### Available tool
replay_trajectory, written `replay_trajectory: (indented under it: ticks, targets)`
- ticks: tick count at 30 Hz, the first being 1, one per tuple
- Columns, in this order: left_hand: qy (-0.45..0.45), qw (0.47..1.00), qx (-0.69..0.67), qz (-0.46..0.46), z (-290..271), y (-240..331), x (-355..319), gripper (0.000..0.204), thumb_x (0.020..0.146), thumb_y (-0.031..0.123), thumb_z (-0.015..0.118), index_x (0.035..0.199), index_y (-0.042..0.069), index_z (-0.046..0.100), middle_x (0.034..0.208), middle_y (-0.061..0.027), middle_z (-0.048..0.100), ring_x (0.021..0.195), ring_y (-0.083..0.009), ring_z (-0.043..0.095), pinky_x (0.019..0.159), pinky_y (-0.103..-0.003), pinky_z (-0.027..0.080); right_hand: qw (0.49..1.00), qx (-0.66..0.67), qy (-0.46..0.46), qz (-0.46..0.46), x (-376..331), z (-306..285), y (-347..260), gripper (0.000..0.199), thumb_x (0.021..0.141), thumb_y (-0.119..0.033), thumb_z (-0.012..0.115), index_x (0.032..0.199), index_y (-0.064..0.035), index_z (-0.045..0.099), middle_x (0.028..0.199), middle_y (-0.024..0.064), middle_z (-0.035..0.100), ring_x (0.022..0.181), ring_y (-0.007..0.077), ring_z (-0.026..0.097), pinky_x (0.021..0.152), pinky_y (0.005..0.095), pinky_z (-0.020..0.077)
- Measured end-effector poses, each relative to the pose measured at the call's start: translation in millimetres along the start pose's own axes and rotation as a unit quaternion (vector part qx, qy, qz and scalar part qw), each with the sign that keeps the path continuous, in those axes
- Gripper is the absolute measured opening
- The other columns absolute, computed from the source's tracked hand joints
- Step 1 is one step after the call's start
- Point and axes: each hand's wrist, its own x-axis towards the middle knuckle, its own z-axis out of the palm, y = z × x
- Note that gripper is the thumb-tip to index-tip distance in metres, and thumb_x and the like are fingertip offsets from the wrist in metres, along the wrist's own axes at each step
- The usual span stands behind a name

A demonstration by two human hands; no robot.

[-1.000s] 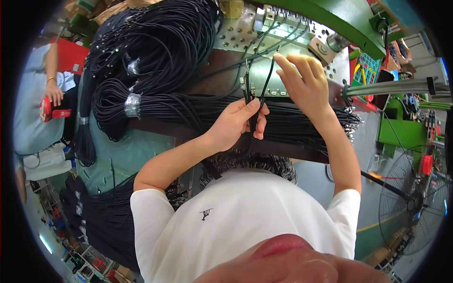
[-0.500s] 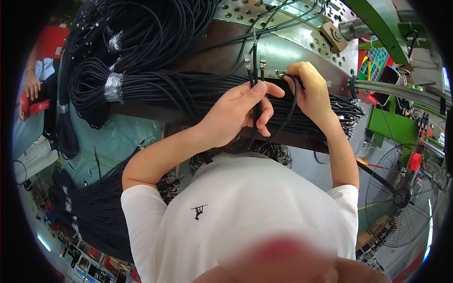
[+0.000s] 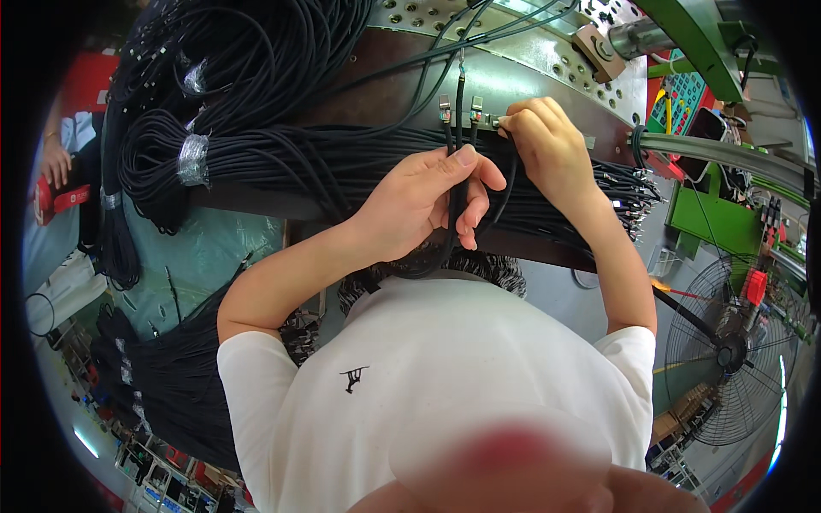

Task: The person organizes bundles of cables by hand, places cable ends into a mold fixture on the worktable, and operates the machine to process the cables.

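Observation:
My left hand [image 3: 436, 192] is closed around several black cables [image 3: 454, 162], its thumb lying across them and the other fingers curled loosely. Above it, two cable ends carry metal connectors [image 3: 444, 109] with small coloured wires, and a longer cable [image 3: 462, 81] between them ends in bare wires. At the right, my right hand [image 3: 552, 141] pinches the end of another black cable [image 3: 510, 175] beside a small metal block [image 3: 489, 121] on the bench edge. Its fingertips and the cable end are mostly hidden behind the hand. That cable curves down toward my left hand.
Under my hands lies a long bundle of black cables [image 3: 282, 158], tied with clear wrap [image 3: 194, 160]. A larger coiled heap [image 3: 256, 60] sits at the far left. A perforated metal plate [image 3: 547, 51] and green machine frame [image 3: 697, 43] stand beyond. A floor fan [image 3: 729, 352] is at the right; another person's hand [image 3: 56, 162] shows at the left.
The view has shifted slightly. My right hand has turned, showing more of its back, and its cable now hangs closer to my left hand. My left hand keeps its hold on the cables.

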Motion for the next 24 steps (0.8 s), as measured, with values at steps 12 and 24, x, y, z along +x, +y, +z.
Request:
replay_trajectory:
  ticks: [12,24]
  targets:
    - [-0.001,0.963,0.262,0.056,20,12,-2,0.055,0.101,0.038,0.027,0.128,-0.003,0.051,0.067,-0.0086,0.062,0.055,-0.0118,0.058,0.051,-0.024,0.049,0.974,0.173,0.015,0.143,-19,-3,17,0.017,0.075,0.01,0.062,0.088,-0.0001,0.058,0.095,0.0099,0.066,0.08,0.0245,0.064,0.07,0.0314,0.0527]
    - [-0.039,0.98,0.194,-0.036,19,-6,14,0.052,0.1,0.03,0.026,0.125,-0.008,0.051,0.058,-0.0096,0.059,0.043,-0.0124,0.053,0.046,-0.023,0.047,0.968,0.17,-0.026,0.184,-16,-2,22,0.015,0.076,0.011,0.06,0.082,0.0013,0.051,0.089,0.0098,0.063,0.083,0.023,0.064,0.069,0.0305,0.0518]
